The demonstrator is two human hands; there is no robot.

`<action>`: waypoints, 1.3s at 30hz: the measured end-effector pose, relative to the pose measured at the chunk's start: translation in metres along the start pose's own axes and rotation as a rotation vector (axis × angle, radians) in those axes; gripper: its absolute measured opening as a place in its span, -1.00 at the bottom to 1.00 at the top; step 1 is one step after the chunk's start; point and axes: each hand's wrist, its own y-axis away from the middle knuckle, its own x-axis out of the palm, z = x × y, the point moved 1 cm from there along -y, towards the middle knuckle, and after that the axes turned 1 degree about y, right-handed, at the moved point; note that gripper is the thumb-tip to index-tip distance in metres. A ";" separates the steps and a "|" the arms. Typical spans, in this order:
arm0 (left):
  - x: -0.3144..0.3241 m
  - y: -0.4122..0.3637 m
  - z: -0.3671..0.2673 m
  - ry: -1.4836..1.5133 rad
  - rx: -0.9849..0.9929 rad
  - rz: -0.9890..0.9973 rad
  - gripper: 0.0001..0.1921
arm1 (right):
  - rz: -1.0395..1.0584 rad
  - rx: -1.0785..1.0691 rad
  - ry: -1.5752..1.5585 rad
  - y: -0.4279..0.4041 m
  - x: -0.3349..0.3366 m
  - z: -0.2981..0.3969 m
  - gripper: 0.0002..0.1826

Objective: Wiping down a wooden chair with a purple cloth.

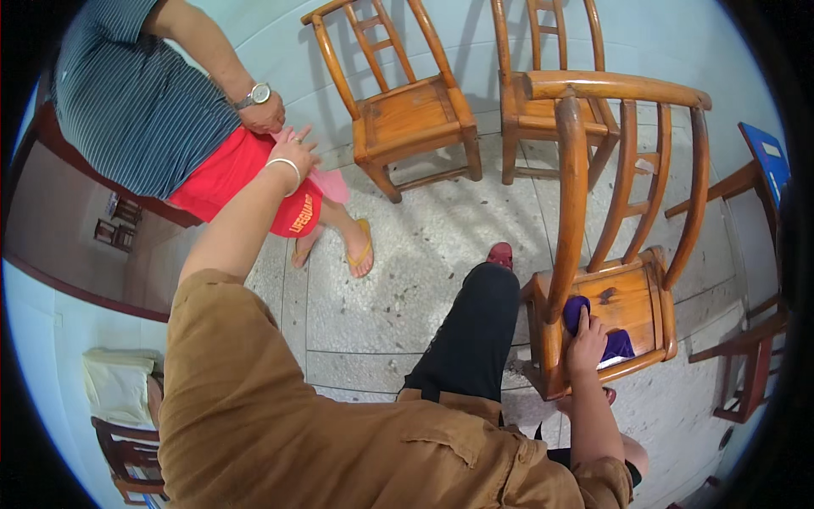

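Note:
My right hand (586,347) presses a purple cloth (617,345) against the seat of a wooden chair (636,305) at my right. Part of the cloth bulges up beside the index finger, near the chair's back post. My left hand (296,153), with a bracelet and a ring, reaches out to the upper left and touches a pink cloth (332,184). Another person's hand (264,114), wearing a wristwatch, is at the top edge of the same cloth. Whether my left fingers grip the cloth or only rest on it cannot be told.
A person in red shorts (219,175) and yellow flip-flops stands at the left. Two more wooden chairs (407,121) (553,121) stand by the wall. A blue board (766,153) and dark wooden furniture (753,375) are at the right. A covered item (117,385) stands lower left.

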 end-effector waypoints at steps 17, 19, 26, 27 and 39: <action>-0.110 0.035 -0.016 1.505 0.180 -0.235 -0.71 | 0.025 0.035 -0.034 0.002 -0.001 -0.001 -0.50; -0.113 0.040 -0.019 1.526 0.180 -0.222 -0.70 | 0.016 0.030 -0.013 0.001 0.000 -0.003 -0.50; -0.106 0.045 -0.021 1.785 0.169 -0.001 -0.66 | 0.027 0.028 -0.027 0.001 0.002 -0.003 -0.51; -0.105 0.045 -0.022 1.827 0.164 0.020 -0.65 | 0.018 0.023 -0.030 0.001 0.002 -0.004 -0.50; -0.115 0.044 -0.020 1.811 0.225 0.065 -0.58 | 0.059 0.047 -0.042 -0.001 -0.002 0.001 -0.41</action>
